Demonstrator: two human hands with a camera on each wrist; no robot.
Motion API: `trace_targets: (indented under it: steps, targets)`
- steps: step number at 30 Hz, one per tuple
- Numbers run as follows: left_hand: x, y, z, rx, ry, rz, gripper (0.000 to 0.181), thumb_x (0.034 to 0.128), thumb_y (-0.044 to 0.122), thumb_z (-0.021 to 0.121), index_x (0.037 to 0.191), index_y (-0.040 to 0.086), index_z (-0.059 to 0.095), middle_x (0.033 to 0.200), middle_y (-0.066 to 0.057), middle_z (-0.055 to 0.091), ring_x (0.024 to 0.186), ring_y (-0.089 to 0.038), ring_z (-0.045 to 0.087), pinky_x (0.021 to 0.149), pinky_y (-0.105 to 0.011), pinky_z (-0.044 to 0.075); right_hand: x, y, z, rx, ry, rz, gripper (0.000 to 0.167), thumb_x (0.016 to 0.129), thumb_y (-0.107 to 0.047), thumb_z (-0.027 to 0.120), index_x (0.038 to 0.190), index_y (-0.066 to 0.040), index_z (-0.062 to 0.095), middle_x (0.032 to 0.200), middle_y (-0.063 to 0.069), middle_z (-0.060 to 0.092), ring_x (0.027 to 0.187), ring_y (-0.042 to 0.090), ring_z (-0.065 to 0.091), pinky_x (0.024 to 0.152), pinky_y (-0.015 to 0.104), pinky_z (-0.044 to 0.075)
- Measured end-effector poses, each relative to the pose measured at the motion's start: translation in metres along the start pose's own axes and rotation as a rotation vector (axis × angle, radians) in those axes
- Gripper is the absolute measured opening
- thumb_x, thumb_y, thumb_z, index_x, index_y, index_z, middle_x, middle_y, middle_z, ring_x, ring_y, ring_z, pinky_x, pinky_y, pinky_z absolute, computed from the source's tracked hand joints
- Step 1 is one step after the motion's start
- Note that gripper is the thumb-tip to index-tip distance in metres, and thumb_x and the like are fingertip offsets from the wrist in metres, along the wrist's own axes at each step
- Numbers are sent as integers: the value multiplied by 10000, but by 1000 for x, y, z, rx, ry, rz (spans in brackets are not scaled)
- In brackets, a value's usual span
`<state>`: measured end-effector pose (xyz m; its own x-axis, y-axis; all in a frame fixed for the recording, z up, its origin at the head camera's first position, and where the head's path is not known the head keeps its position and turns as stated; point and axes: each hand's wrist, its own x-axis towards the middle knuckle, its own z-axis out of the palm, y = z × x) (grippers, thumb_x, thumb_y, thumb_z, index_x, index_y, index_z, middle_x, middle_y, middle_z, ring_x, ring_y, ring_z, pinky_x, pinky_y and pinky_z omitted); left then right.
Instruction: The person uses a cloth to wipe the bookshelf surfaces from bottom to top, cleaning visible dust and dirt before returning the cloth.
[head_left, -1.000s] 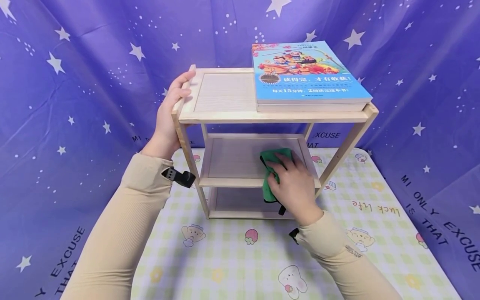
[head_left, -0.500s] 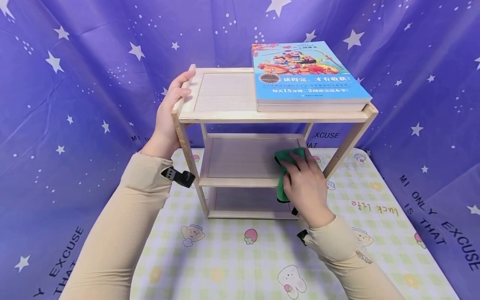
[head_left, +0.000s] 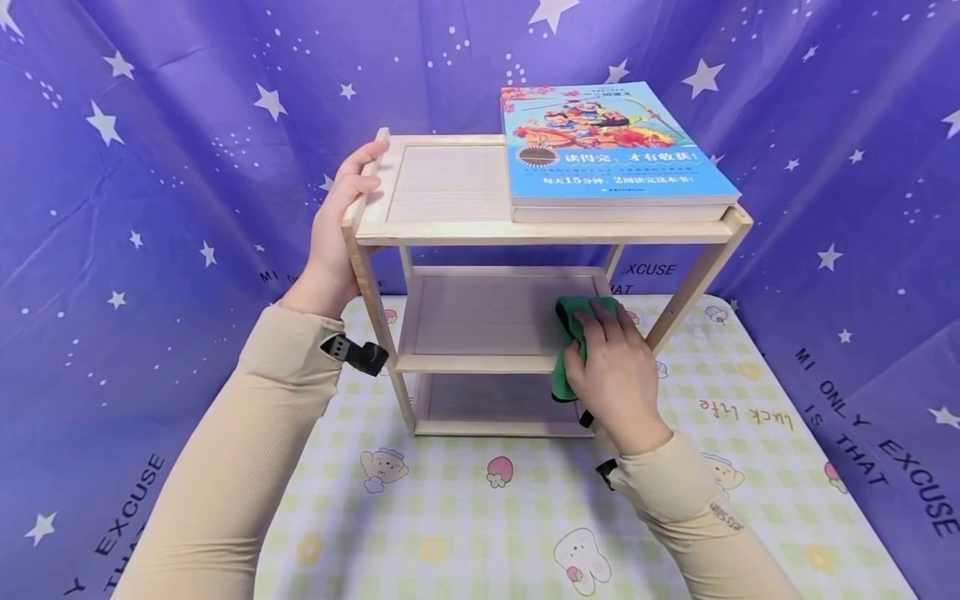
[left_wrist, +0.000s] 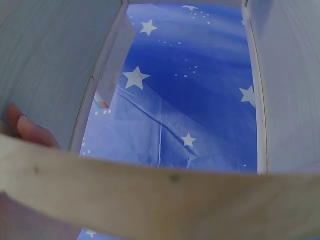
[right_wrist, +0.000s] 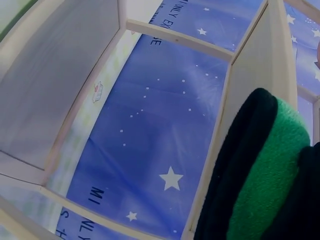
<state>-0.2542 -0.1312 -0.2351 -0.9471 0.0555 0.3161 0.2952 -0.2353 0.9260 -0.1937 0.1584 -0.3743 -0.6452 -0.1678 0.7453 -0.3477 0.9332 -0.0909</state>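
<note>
A light wooden three-tier shelf [head_left: 450, 233] stands upright. My left hand [head_left: 334, 225] grips the left end of its top board; in the left wrist view fingertips [left_wrist: 35, 132] show under a board, behind a wooden post. My right hand [head_left: 617, 375] presses a green cloth [head_left: 567, 379] onto the right part of the middle shelf [head_left: 487, 317], fingers bent over it. The dark-edged cloth [right_wrist: 272, 175] shows folded against a board in the right wrist view, where the right hand is mostly out of sight.
A thick blue book [head_left: 600, 171] lies on the right of the top board. The shelf stands on a checked tablecloth [head_left: 465, 517] with printed animals and strawberries. Purple starry curtains [head_left: 187, 150] hang behind and at both sides.
My right hand has moved right along the middle shelf with the green cloth, mostly in the first half second. My left hand keeps its hold on the top board.
</note>
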Motion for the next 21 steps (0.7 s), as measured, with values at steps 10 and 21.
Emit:
trace_targets:
  steps: [10, 21]
  targets:
    - [0, 0, 0, 12, -2, -1, 539, 916, 228, 396, 1453, 194, 431, 1603, 141, 283, 1313, -216, 337, 942, -387, 300, -2, -5, 10, -19, 119, -40, 283, 819, -129, 573, 981, 46, 725, 980, 242, 729, 909, 443, 682, 794, 532, 548]
    - [-1, 1, 2, -4, 18, -21, 544, 912, 228, 391, 1455, 217, 434, 1580, 138, 321, 1322, -216, 343, 956, -396, 305, 3, -25, 15, -10, 108, -52, 275, 806, -156, 579, 971, -6, 740, 989, 189, 742, 924, 447, 683, 757, 529, 552]
